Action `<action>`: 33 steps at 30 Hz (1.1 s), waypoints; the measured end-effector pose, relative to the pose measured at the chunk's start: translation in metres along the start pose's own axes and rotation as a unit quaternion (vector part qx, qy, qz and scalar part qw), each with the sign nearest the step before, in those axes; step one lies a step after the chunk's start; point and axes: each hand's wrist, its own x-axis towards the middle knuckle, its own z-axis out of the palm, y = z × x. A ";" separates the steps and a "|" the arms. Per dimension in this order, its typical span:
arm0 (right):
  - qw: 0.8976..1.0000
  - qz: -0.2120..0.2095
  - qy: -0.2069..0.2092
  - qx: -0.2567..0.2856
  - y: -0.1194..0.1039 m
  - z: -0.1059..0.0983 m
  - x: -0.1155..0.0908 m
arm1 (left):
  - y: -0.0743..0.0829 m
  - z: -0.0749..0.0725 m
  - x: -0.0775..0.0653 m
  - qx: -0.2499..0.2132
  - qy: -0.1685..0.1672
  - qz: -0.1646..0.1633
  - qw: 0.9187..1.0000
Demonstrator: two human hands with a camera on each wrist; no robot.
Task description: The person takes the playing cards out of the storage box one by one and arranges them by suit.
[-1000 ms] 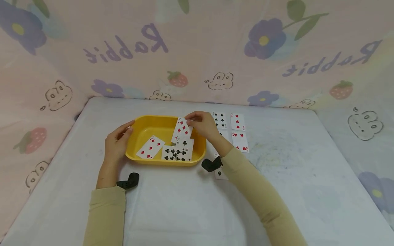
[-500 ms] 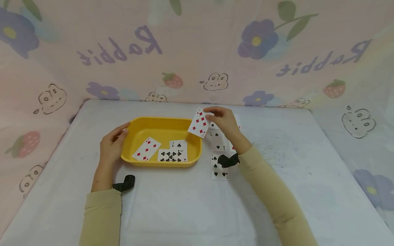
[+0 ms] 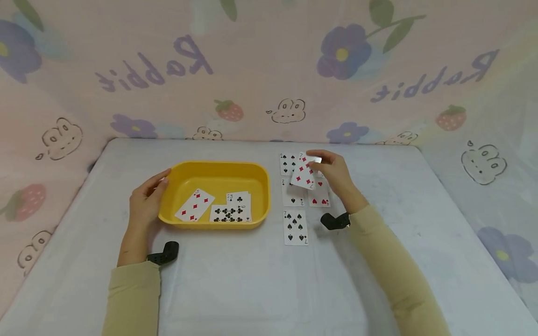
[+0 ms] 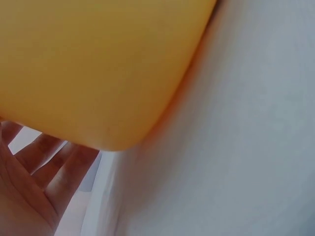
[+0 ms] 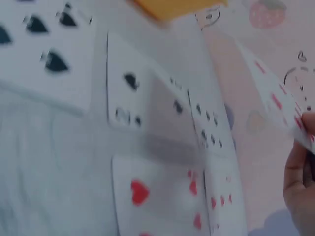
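Observation:
My right hand pinches a seven of diamonds by its upper right edge. The card is above the laid-out cards, tilted in the right wrist view. Beneath it lie a six of spades, a two of spades and a four of hearts; a three of hearts is mostly hidden in the head view. My left hand rests at the left end of a yellow tray, its fingers fairly straight against the outer wall. Inside are a five of diamonds and overlapping clubs.
A seven of spades lies nearest me in the left column of cards, right of the tray. The white-covered table meets a printed cloth backdrop behind and at both sides. Each wrist wears a black camera mount.
My right hand has lifted the seven of diamonds out of the tray and carried it right, over the laid-out cards. My left hand stays at the tray's left end.

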 end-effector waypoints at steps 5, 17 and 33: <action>0.999 0.026 0.025 -0.013 0.012 -0.020 0.001 | 0.000 0.001 0.000 -0.006 0.007 -0.004 1.000; 0.995 0.076 0.046 -0.039 0.036 -0.057 0.018 | 0.001 0.001 -0.001 -0.007 0.010 -0.004 1.000; 0.985 0.110 0.003 -0.129 0.055 -0.075 0.057 | -0.002 0.000 -0.002 0.001 0.004 0.003 1.000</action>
